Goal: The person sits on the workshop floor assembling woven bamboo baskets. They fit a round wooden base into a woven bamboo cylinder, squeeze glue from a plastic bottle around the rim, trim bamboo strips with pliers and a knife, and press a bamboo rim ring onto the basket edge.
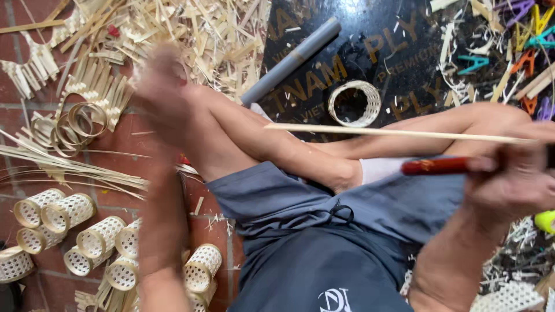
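— While the person sits cross-legged on the brick floor [115, 202], what lies around them, biggest first?
— A dark printed board [376, 52] spreads at the top, beyond the legs, with a grey tube [292, 59] lying slantwise across its left edge. Left of it a heap of bamboo scraps [191, 29] covers the bricks.
— And lower down?
— At lower left a cluster of small woven cylinders [87, 237] lies on the floor, well apart from the hands. Above them sit some coiled bamboo rings [78, 124]. One more woven ring [354, 103] stands on the board, just beyond the shin. Coloured clips [523, 40] are scattered at top right.
— The hands?
— The right hand [511, 185] is closed on a red-handled tool [436, 166], which points left over the lap. A long thin bamboo strip [393, 132] runs level above the tool, its right end at that hand; whether the fingers pinch it I cannot tell.
— The left?
— The left hand [159, 86] is raised and blurred over the scraps; I cannot tell how far open it is, nor whether it holds anything.
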